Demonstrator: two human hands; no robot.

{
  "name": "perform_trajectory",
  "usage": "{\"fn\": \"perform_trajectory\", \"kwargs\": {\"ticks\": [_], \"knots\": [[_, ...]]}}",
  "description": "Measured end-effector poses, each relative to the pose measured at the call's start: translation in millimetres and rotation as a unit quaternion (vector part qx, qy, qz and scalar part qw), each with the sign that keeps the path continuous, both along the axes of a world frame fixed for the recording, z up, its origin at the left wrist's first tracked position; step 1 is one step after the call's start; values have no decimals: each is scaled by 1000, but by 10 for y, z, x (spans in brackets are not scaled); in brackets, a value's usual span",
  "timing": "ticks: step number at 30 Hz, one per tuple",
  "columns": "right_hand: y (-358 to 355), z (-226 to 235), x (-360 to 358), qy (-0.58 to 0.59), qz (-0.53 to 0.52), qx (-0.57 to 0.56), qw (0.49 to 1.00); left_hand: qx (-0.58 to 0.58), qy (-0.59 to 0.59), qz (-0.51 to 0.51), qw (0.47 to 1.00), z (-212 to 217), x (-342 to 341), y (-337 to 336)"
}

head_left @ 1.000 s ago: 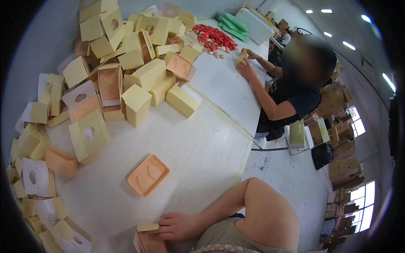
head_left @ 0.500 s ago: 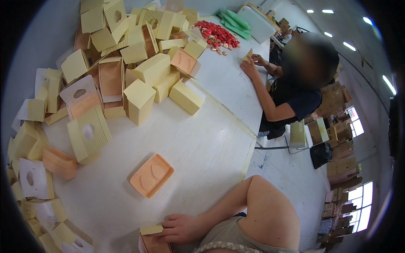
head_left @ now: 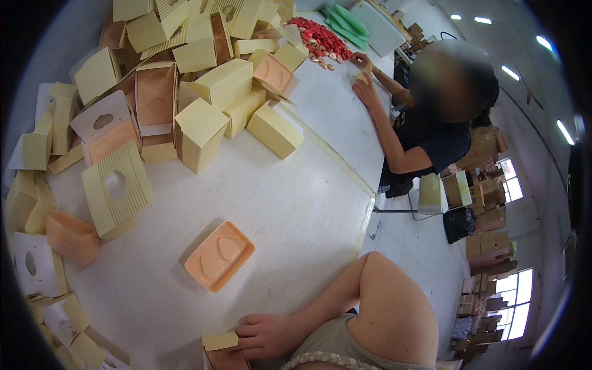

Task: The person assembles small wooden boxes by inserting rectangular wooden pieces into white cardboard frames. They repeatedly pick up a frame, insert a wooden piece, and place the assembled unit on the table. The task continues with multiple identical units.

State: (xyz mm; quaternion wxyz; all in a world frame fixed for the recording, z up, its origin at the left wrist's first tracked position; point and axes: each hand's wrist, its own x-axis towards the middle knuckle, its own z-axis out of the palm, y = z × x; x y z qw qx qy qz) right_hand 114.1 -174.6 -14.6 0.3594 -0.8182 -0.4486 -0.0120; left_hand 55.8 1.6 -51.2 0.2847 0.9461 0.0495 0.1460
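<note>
At the lower edge, my right hand (head_left: 266,335) has its fingers closed over the side of a small pale yellow carton (head_left: 220,341), whose inside shows brown; the picture's edge cuts off its lower part. Farther up the white table lies an orange plastic tray (head_left: 219,256) with two rounded hollows, touched by no hand. My left hand is out of sight. To the left, a yellow ribbed carton (head_left: 117,190) with an oval cut-out stands near another orange tray (head_left: 72,238).
A large heap of yellow cartons (head_left: 225,86) covers the far left. Red wrapped pieces (head_left: 317,38) and green sheets (head_left: 345,26) lie at the back. Across the table, a co-worker (head_left: 425,139) handles a small item. Brown boxes (head_left: 487,197) stack up at right.
The co-worker's one hand has moved toward the red pieces. My view has shifted slightly; my right hand stays at the carton, and the orange tray lies as before.
</note>
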Motion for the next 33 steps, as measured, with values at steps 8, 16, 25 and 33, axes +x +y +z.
{"fn": "perform_trajectory", "kwargs": {"ticks": [8, 16, 25, 33], "knots": [[37, -11, 5, -7, -9, 16, 1000, 2, -4, -4, 1000, 16, 6, 15], [31, -58, -52, -20, -13, 21, 999, 6, -21, -4, 1000, 62, -144, -42], [62, -176, -34, -37, -29, 49, 998, 90, 130, 115, 981, -169, -721, 233], [128, -155, -15, -16, -21, 11, 1000, -189, -61, 14, 980, 49, -377, 94]]}}
